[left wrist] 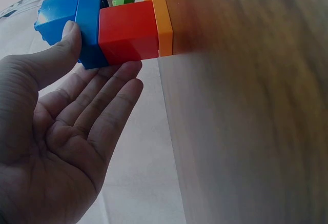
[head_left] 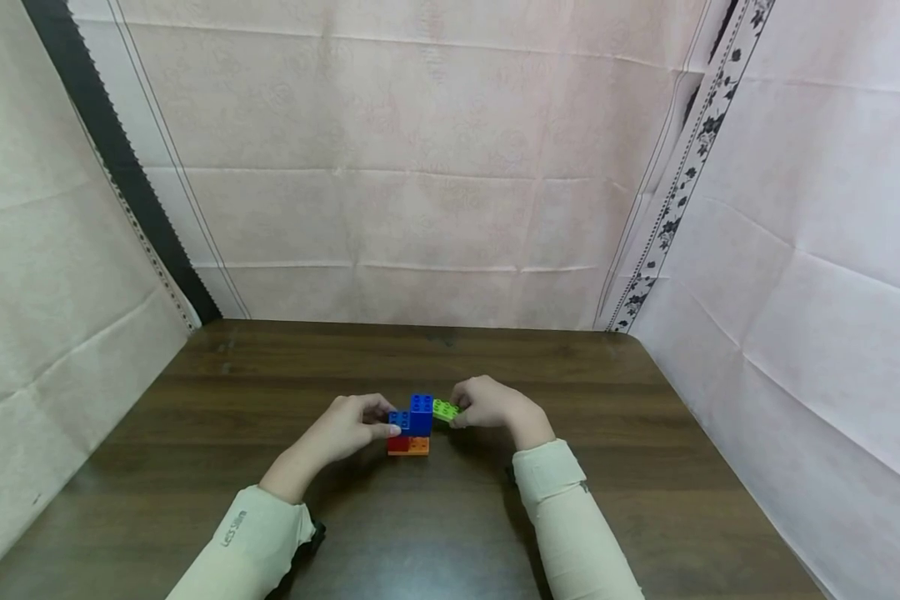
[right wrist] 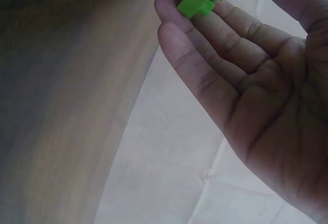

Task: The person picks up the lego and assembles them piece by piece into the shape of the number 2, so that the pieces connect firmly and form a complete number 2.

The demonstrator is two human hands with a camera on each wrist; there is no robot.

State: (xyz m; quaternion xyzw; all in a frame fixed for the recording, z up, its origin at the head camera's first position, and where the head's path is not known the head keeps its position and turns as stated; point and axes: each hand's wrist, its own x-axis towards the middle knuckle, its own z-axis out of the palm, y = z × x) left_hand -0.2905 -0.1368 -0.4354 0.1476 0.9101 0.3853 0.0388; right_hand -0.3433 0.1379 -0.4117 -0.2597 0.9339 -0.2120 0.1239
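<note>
A small stack of toy building bricks stands on the wooden table. Its orange studded base (head_left: 418,447) carries a red brick (left wrist: 128,33), and a blue brick (left wrist: 91,29) lies across above that. Another, taller-standing blue brick (head_left: 422,408) tops the right side. My left hand (head_left: 348,431) grips the stack from the left, thumb on the lower blue brick and fingers round the far side. Just right of the stack, my right hand (head_left: 492,408) pinches a lime-green brick (head_left: 444,410) between thumb and fingers. The thumb tip is out of the right wrist view.
The brown table (head_left: 390,533) stretches out on all sides of the hands. Pale cloth (head_left: 420,217) hangs behind its far edge, with more cloth along the left and right sides. A patterned floral strip (head_left: 678,192) runs down the right corner.
</note>
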